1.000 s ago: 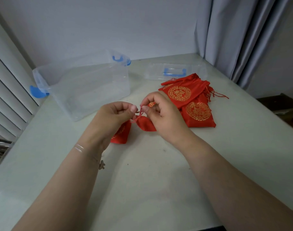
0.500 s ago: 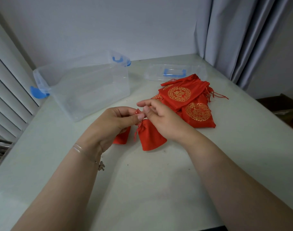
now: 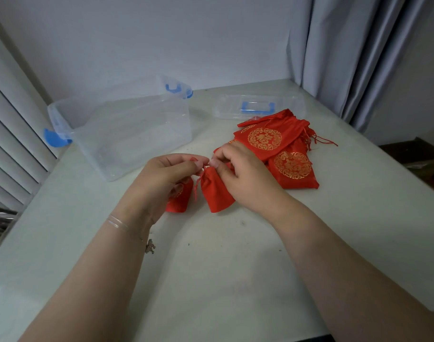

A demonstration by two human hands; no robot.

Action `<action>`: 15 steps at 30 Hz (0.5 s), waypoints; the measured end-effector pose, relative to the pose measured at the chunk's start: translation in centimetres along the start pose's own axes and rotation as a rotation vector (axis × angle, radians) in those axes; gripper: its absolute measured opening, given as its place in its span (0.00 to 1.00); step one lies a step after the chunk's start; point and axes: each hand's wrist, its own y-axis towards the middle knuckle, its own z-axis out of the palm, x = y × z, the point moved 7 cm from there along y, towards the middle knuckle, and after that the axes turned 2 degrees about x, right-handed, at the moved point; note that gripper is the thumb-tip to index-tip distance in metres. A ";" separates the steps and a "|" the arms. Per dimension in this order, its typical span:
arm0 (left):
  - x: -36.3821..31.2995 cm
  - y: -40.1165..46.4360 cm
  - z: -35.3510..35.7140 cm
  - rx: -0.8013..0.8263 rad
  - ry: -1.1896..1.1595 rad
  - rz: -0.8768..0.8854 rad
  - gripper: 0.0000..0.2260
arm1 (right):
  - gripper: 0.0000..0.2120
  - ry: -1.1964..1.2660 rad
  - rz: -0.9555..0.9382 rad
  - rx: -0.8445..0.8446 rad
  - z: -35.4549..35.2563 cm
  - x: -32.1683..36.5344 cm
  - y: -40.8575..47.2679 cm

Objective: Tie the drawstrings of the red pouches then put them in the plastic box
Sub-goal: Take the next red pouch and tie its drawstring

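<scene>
Head view gives me both hands meeting at mid-frame over the white table (image 3: 235, 280). My left hand (image 3: 166, 178) has its fingers curled, thumb and forefinger pinching the drawstring (image 3: 205, 167) at the gathered neck of one small red pouch (image 3: 214, 191). My right hand (image 3: 245, 176) mirrors it, its grip pinching the same string from the other side, so the fingertips of both hands nearly touch above the pouch mouth. That pouch lies on the table with its plain red side up, its bottom pointing toward the lower edge of the frame. A loose end of cord hangs down its left side.

A second pouch (image 3: 180, 197) lies just left of it, partly hidden under my left hand, with a bit of gold print showing.

To the right of centre I see a pile of pouches (image 3: 277, 149); I can count two gold-printed faces clearly, with more red cloth layered beneath, and how many I cannot tell.

One clear plastic box (image 3: 127, 134) with blue latches stands open in the upper left of the frame, and I see no pouch in it. One clear lid (image 3: 255, 108) with a blue handle lies flat behind the pile. One thin bracelet (image 3: 127, 228) circles my left wrist.
</scene>
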 end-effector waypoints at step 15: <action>0.5 -0.1 0.0 0.043 0.026 -0.119 0.03 | 0.04 0.032 -0.106 0.077 -0.8 1.7 0.0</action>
